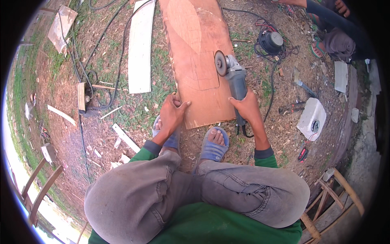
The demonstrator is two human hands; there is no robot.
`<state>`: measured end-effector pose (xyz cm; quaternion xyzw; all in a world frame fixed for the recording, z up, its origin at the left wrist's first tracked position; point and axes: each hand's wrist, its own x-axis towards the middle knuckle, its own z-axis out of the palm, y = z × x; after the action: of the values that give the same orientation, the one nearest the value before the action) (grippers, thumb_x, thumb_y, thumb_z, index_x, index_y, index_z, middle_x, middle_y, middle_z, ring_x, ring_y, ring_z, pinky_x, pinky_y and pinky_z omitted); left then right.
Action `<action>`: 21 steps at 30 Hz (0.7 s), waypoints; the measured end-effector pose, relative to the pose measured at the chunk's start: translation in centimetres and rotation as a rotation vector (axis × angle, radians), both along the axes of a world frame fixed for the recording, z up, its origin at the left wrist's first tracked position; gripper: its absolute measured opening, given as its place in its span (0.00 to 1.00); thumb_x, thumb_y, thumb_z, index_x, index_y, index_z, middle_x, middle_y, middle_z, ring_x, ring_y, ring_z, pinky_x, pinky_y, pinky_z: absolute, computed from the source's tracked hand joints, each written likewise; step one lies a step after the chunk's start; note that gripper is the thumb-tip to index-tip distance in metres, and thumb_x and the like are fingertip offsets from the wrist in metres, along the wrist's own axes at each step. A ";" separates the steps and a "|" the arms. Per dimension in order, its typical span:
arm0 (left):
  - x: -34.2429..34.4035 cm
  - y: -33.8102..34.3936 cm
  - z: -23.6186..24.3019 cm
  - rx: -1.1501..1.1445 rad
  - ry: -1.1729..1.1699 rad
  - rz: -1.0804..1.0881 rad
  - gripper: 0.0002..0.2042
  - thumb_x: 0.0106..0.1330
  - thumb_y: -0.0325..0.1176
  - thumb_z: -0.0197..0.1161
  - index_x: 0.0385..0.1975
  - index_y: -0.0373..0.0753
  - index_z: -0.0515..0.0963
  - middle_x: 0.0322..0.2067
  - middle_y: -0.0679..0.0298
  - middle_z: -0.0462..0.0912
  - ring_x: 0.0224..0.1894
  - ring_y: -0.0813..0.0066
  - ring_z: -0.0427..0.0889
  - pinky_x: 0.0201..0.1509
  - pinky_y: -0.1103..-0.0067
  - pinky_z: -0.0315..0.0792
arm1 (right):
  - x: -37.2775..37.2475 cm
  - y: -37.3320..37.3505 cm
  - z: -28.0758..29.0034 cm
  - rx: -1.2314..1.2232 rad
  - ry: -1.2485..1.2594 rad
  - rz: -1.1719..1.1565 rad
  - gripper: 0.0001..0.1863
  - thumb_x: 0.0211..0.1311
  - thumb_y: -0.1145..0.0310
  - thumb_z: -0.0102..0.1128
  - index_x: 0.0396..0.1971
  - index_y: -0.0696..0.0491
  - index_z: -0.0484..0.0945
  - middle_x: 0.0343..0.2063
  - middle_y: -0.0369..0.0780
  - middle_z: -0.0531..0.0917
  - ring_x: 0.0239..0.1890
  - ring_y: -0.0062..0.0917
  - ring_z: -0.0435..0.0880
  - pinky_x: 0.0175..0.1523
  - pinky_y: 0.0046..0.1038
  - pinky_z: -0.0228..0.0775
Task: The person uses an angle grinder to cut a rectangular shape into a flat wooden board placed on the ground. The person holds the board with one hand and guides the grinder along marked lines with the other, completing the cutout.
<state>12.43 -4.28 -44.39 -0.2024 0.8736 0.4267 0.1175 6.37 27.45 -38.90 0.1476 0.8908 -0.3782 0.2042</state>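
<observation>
A long plywood board (207,105) lies in front of my feet, with pencilled outlines and a paler oval patch on it. My left hand (172,112) pinches the board's near left edge with thumb and fingers. In my right hand (248,107) is a grey angle grinder (237,81), gripped by its body near the board's right edge. The grinder's disc (219,63) sits upright over the marked lines; whether it touches the wood I cannot tell.
A white strip (140,61) lies left of the board, among cables and scraps. To the right are a black speaker (271,42), a white block (308,120) and tools. At top right another person's arm and sandalled foot (319,49) show.
</observation>
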 end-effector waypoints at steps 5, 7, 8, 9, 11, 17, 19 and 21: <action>-0.1 0.1 0.3 0.000 -0.032 -0.001 0.24 0.63 0.46 0.88 0.44 0.35 0.83 0.33 0.60 0.88 0.35 0.62 0.87 0.42 0.65 0.83 | 0.6 0.3 -0.3 -0.019 0.018 -0.007 0.37 0.58 0.60 0.85 0.60 0.68 0.81 0.45 0.58 0.93 0.48 0.48 0.96 0.55 0.45 0.87; -0.1 0.1 0.4 -0.012 -0.030 -0.007 0.24 0.63 0.46 0.88 0.45 0.35 0.83 0.33 0.60 0.88 0.35 0.62 0.87 0.42 0.65 0.83 | 0.9 0.4 -0.6 0.007 0.038 0.000 0.33 0.59 0.62 0.86 0.58 0.66 0.83 0.43 0.52 0.94 0.44 0.38 0.96 0.52 0.41 0.87; -0.1 0.1 0.4 -0.014 -0.025 -0.009 0.24 0.63 0.46 0.88 0.45 0.35 0.83 0.33 0.60 0.88 0.35 0.62 0.87 0.42 0.65 0.83 | 1.0 0.5 -0.8 0.002 0.052 0.001 0.33 0.59 0.63 0.86 0.58 0.66 0.83 0.42 0.51 0.94 0.43 0.38 0.96 0.52 0.41 0.87; -0.1 0.1 0.4 -0.019 -0.030 -0.007 0.24 0.63 0.46 0.88 0.45 0.35 0.83 0.33 0.60 0.88 0.35 0.63 0.87 0.42 0.65 0.83 | 1.1 0.6 -0.9 -0.003 0.063 0.000 0.33 0.59 0.63 0.86 0.58 0.66 0.83 0.42 0.51 0.94 0.43 0.37 0.96 0.52 0.40 0.87; -0.1 0.1 0.5 -0.014 -0.019 0.000 0.24 0.63 0.46 0.88 0.45 0.35 0.83 0.33 0.60 0.88 0.35 0.63 0.87 0.42 0.65 0.83 | 1.3 0.6 -1.1 -0.006 0.064 -0.001 0.32 0.59 0.63 0.86 0.58 0.66 0.82 0.42 0.51 0.94 0.43 0.37 0.96 0.52 0.40 0.87; -0.2 0.2 0.7 -0.006 -0.023 0.003 0.24 0.63 0.46 0.88 0.45 0.35 0.83 0.33 0.60 0.88 0.35 0.63 0.87 0.42 0.66 0.83 | 1.7 0.6 -0.6 -0.027 0.061 -0.009 0.33 0.59 0.64 0.85 0.59 0.66 0.82 0.42 0.51 0.94 0.43 0.37 0.96 0.52 0.40 0.87; -0.2 0.2 0.8 0.002 -0.029 0.008 0.24 0.63 0.46 0.88 0.44 0.35 0.83 0.33 0.60 0.88 0.35 0.63 0.87 0.42 0.66 0.83 | 1.8 0.5 -0.4 -0.053 0.060 -0.029 0.33 0.59 0.64 0.85 0.59 0.67 0.82 0.43 0.51 0.94 0.43 0.37 0.96 0.53 0.40 0.87; -0.3 0.1 0.8 0.012 -0.040 0.011 0.24 0.63 0.46 0.88 0.44 0.35 0.83 0.33 0.60 0.88 0.35 0.63 0.87 0.42 0.65 0.83 | 2.0 0.5 -0.1 -0.035 0.072 -0.011 0.33 0.59 0.65 0.85 0.59 0.67 0.82 0.43 0.51 0.94 0.43 0.37 0.96 0.53 0.40 0.87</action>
<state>12.17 -4.13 -43.63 -0.2151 0.8674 0.4282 0.1339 8.35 27.98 -39.01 0.1352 0.8900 -0.4000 0.1723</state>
